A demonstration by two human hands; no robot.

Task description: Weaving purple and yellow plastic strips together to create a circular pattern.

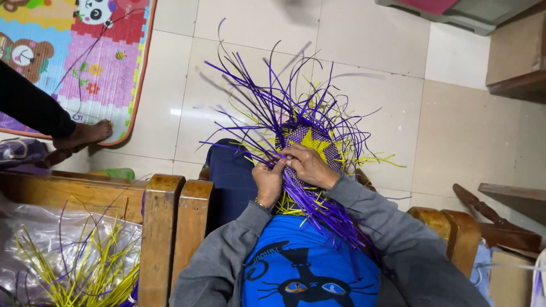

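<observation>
A half-woven purple and yellow basket piece (pixel 316 141) rests over my knees, with many loose purple strands (pixel 267 96) fanning out above it and more hanging down toward my lap. My left hand (pixel 268 181) pinches strands at the near edge of the weave. My right hand (pixel 310 165) lies on the woven disc right beside it, fingers closed on purple strands. Both hands touch each other at the fingertips.
A clear bag of yellow and purple strands (pixel 79 261) lies on the wooden chair seat at lower left. Wooden armrests (pixel 170 227) flank me. Another person's foot (pixel 85 135) stands by a colourful play mat (pixel 85 62). Pale floor tiles (pixel 455 131) lie ahead.
</observation>
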